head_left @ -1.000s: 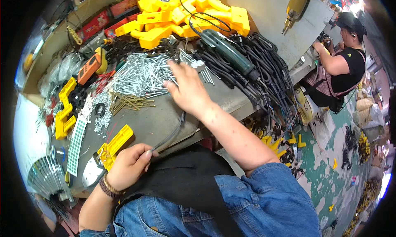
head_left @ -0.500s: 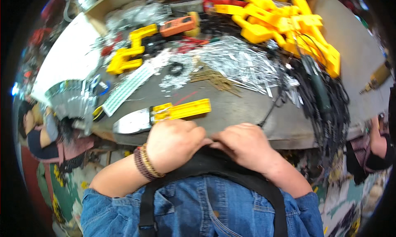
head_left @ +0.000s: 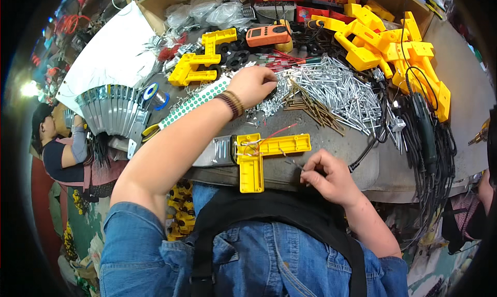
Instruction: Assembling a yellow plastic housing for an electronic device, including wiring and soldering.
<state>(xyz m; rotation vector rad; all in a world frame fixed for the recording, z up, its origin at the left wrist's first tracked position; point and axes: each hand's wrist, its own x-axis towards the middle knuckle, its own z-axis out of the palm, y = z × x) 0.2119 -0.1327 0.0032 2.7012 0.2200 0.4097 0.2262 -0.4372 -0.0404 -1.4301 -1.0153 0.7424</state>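
I am reaching my left hand [head_left: 253,85] into the silver screw pile [head_left: 331,87] at twelve o'clock, fingers curled together on screws. My right hand [head_left: 329,178] is pinching a thin pin at three o'clock of the yellow L-shaped bracket [head_left: 261,154] lying on the counter [head_left: 362,165], black cables [head_left: 435,147] crowding the right.

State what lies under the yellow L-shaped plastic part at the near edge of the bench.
The yellow L-shaped part lies on a ribbed metal plate and the grey bench top; its foot overhangs the edge. Thin wires cross its top. How far the plate runs beneath is hidden.

A yellow L-shaped plastic bracket [head_left: 261,154] lies flat at the bench's near edge (wires across it).
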